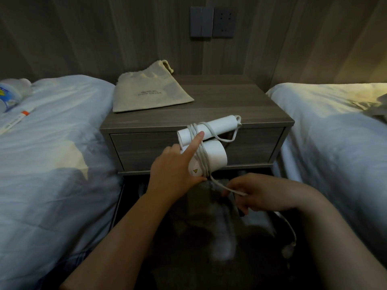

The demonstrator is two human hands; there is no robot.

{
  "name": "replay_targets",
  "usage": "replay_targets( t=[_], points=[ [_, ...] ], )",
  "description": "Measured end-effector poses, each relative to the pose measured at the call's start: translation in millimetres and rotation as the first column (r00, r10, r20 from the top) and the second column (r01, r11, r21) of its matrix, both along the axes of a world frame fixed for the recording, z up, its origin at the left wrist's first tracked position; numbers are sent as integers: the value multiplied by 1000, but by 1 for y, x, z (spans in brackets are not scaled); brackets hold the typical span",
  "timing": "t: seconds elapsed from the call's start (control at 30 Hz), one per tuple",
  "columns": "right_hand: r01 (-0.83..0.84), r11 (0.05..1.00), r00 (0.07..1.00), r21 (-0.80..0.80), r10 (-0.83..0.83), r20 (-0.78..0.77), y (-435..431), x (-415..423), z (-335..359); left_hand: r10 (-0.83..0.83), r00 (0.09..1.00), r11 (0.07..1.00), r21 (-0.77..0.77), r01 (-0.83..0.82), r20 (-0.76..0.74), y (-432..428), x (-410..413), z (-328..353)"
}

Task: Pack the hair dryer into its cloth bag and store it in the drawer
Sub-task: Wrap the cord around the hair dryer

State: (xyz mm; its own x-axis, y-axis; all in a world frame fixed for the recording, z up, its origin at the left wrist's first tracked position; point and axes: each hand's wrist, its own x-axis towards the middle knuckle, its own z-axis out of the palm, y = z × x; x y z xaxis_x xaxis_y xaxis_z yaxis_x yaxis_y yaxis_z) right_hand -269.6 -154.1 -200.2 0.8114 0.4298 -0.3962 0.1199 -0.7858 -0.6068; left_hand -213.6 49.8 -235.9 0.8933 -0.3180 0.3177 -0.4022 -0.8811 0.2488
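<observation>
A white folded hair dryer [215, 156] hangs in the air in front of the nightstand drawer [146, 149], which is closed. Its white cord [202, 155] is wound several times round the body and handle. My left hand [178, 170] grips the dryer from the left, its index finger stretched along the handle over the cord loops. My right hand [257, 192], lower right, pinches the loose end of the cord, pulled taut from the dryer. The beige cloth bag [146, 91] lies flat on the nightstand top [230, 105], at its back left.
Two beds with white covers flank the nightstand, the left bed [52, 143] and the right bed [335, 132]. A plastic bottle [10, 95] and a small tube [18, 120] lie on the left bed. A wall switch and socket [211, 21] sit above. The cord's plug end [290, 246] trails near the floor.
</observation>
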Motion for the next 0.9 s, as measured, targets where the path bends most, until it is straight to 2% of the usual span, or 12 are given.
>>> replay_targets(
  t=[0.07,0.17,0.27,0.33,0.43,0.5,0.6,0.67,0.73,0.8,0.9],
  points=[
    [-18,999,996,-36,21,89,-5,1,4,-49,998,998,31,50,-35,-2,0,-2],
    [76,997,948,-10,-69,311,-10,6,2,-148,987,983,98,153,-58,-3,0,-5],
    [254,963,814,92,-264,517,-9,8,0,-250,966,952,167,257,-62,-6,-2,-12],
    [384,918,722,96,-363,589,-9,7,3,-306,950,931,186,313,-68,-8,-3,-17],
    [458,889,705,-30,-342,622,-7,5,8,-360,931,914,180,364,-59,-9,-4,-21],
    [455,889,714,-55,-327,619,-8,5,9,-373,926,907,188,376,-55,-9,-4,-22],
    [387,920,768,56,-355,533,-14,4,11,-383,922,897,211,388,-63,-7,-3,-21],
    [316,944,781,93,-314,540,-18,3,12,-392,917,887,235,398,-74,-8,-4,-21],
    [318,940,756,121,-328,566,-19,4,10,-394,915,879,255,402,-83,-9,-5,-21],
    [395,904,715,162,-413,563,-18,5,9,-394,915,878,261,402,-86,-9,-5,-22],
    [531,829,608,176,-518,602,-20,7,7,-376,923,887,255,384,-84,-8,-5,-24]
  ],
)
